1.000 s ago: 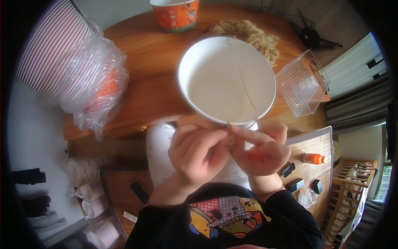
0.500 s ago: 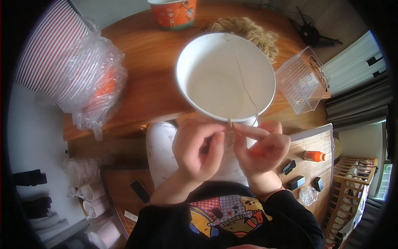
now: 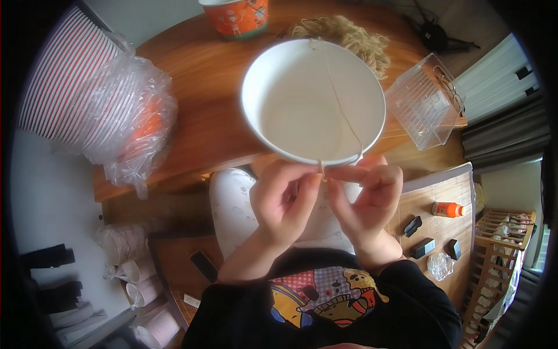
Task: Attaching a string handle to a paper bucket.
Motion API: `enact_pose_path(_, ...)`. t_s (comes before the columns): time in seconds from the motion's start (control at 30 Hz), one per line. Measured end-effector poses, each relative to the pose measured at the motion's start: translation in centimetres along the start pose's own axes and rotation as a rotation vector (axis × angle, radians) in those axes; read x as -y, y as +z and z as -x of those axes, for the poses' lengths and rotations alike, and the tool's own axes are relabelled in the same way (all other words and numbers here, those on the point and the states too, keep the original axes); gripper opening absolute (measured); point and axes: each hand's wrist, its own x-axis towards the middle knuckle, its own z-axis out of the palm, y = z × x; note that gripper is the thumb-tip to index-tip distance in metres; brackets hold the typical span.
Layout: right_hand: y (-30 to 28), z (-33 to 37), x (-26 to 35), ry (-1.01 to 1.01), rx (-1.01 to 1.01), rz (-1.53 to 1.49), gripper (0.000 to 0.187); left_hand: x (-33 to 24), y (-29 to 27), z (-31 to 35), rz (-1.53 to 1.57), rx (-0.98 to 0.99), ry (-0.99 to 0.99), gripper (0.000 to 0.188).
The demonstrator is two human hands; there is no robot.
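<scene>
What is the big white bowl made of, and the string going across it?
The white bowl looks like paper or thin card: matte, thin-rimmed, no shine. The string looks like pale natural twine, thin and a little fuzzy, pinched at the rim by the left hand and right hand.

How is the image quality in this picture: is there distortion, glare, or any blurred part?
Head view: strong fisheye bending, with black corners and the wooden table edge curving; soft even light, no hard shadows; mild glare on the plastic bag; the white bowl, thin string, left hand and right hand are fairly sharp; the rim areas look smeared.
</scene>
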Motion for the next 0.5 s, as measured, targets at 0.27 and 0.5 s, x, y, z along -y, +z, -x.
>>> enact_pose_path(0.27, 0.6, 0.1, -0.2, -0.023, -0.018, 0.072, 0.045, 0.8, -0.1, -0.5, -0.081, -0.058, 0.141, 0.008)
enact_pose_path(0.5, 0.9, 0.1, -0.7, 0.003, -0.067, -0.013, 0.046, 1.6, -0.2, -0.5, -0.152, -0.016, 0.211, 0.012)
